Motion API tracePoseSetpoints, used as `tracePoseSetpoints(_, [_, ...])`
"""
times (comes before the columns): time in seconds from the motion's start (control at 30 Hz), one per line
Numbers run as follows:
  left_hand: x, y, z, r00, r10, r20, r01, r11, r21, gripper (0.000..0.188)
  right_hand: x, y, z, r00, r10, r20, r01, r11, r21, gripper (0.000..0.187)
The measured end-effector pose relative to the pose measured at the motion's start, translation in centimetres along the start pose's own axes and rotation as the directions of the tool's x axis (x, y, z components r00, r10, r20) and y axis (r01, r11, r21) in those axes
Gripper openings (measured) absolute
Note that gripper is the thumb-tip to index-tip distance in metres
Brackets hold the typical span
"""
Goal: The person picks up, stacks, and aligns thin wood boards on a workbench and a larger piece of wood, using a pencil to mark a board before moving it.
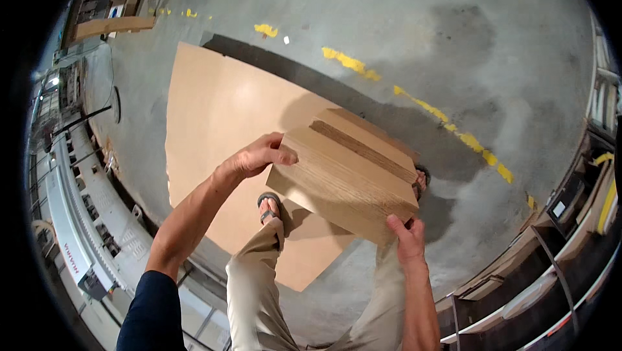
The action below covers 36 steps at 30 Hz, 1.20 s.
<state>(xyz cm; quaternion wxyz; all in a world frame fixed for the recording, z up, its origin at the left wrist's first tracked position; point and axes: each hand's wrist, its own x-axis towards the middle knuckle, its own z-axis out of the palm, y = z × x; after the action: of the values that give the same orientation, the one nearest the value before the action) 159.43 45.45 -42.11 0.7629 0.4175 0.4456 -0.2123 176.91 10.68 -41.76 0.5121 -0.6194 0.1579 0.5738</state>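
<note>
A grey concrete floor fills most of the frame, crossed from the upper middle to the right by a broken line of yellow paint marks beside a dark strip. One large tan board lies flat on the floor in the centre left, its near corner reaching the lower middle. Metal machine rails curve down the left edge; shelving or benches curve along the lower right. A plank lies at the upper left.

At the centre, a stack of wooden panels is held above the board, its layered edges facing the camera; how many panels it holds cannot be told. The left hand grips the stack's left corner, fingers curled over the edge. The right hand holds the lower right corner, thumb on the face and fingers hidden beneath. Two sandalled feet show: one below the stack, one at its right edge. No containers can be made out.
</note>
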Motion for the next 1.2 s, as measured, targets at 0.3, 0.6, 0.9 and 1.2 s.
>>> tracePoseSetpoints(0.3, [2.2,-0.7,0.1,0.997,-0.076,-0.004,0.076,0.997,0.008,0.070,1.7,-0.3,-1.8,0.998,0.054,0.040,-0.055,0.998,0.033,0.056])
tracePoseSetpoints(0.6, [2.7,0.5,1.2,0.998,-0.037,-0.044,0.037,0.999,0.014,0.067,2.3,-1.5,-1.6,1.000,0.025,0.011,-0.025,0.999,0.043,0.055])
tracePoseSetpoints(0.9, [2.7,0.1,1.1,0.998,-0.029,-0.061,0.029,1.000,-0.004,0.067,2.3,-1.3,-1.5,0.999,0.042,-0.012,-0.042,0.999,0.005,0.058])
tracePoseSetpoints(1.2, [3.2,0.4,1.3,0.997,-0.035,-0.065,0.035,0.999,0.012,0.066,2.2,-1.5,-1.4,0.999,0.017,-0.035,-0.017,1.000,0.014,0.060])
